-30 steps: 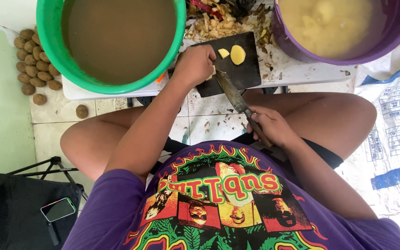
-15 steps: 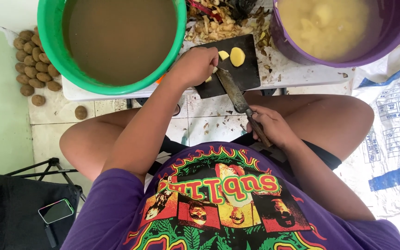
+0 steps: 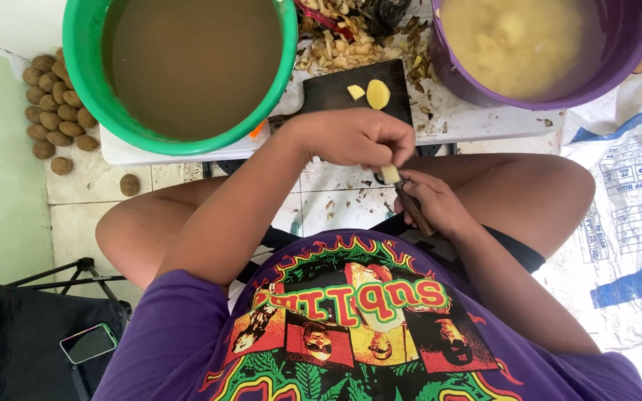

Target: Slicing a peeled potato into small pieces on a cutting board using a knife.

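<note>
left hand (image 3: 354, 137): closed on potato piece (image 3: 390, 174) | right hand (image 3: 432, 202): gripping knife (image 3: 412, 209), touching the piece | cutting board (image 3: 336, 93): two slices | green bucket (image 3: 91, 89) beside

Open floor gap between knees and white board (image 3: 484, 122); ahead blocked by green bucket (image 3: 83, 89), purple bucket (image 3: 477, 93), peel pile (image 3: 343, 44) (cutting board (image 3: 328, 93) mostly bare).

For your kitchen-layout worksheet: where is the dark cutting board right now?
In the head view, the dark cutting board lies top centre on the white tabletop, between the green bucket and the purple bucket, just beyond the left hand.
</note>
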